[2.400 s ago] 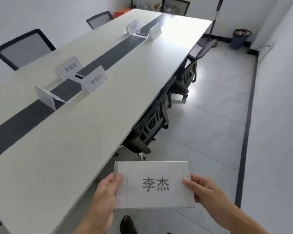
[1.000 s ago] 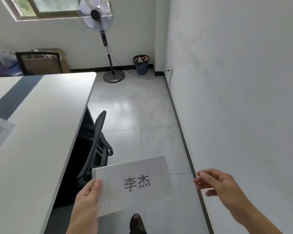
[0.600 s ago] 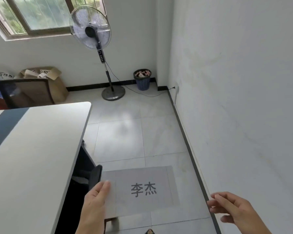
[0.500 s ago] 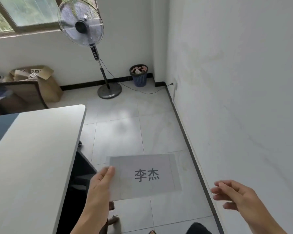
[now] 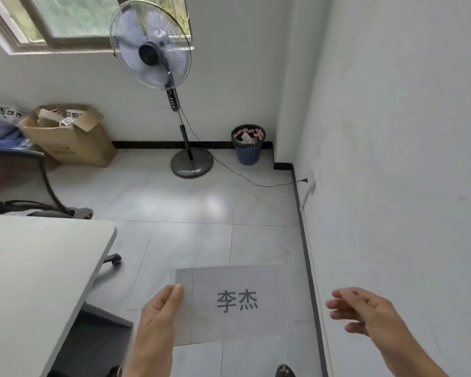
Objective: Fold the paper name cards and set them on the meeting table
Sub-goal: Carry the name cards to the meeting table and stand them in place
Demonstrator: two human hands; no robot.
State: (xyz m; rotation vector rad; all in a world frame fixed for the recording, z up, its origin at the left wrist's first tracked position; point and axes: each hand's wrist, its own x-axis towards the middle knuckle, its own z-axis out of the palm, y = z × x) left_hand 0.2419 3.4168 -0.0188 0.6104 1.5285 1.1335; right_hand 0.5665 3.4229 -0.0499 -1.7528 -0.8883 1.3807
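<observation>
Card (image 5: 229, 303) lengthwise across (print upright).

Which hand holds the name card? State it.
The left hand pinches the name card's left edge; the right hand hangs open, apart from it.

Table (image 5: 38, 268) corner clear left of hands; chair (image 5: 25, 183) prob. behind it.

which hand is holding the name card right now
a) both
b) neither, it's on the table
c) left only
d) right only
c: the left hand grips the name card at its left edge, while the right hand hangs open, apart from the card's right edge.
</observation>
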